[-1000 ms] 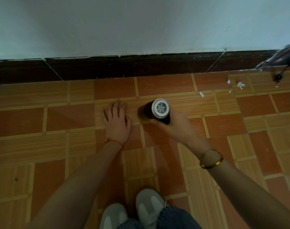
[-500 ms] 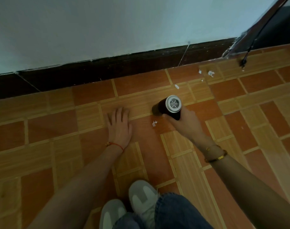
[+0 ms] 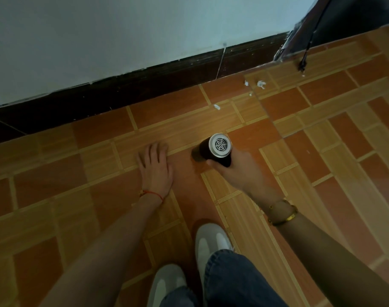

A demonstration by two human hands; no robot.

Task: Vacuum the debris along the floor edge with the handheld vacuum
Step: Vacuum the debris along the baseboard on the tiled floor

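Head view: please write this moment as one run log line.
right hand grips handheld vacuum | left hand flat on floor | white debris remains near baseboard

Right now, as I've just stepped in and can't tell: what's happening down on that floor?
A person crouches by the wall. Their right hand grips a handheld vacuum, nozzle down on the tiles, while the left hand rests flat beside it. White debris bits lie further right near the baseboard, not yet vacuumed.
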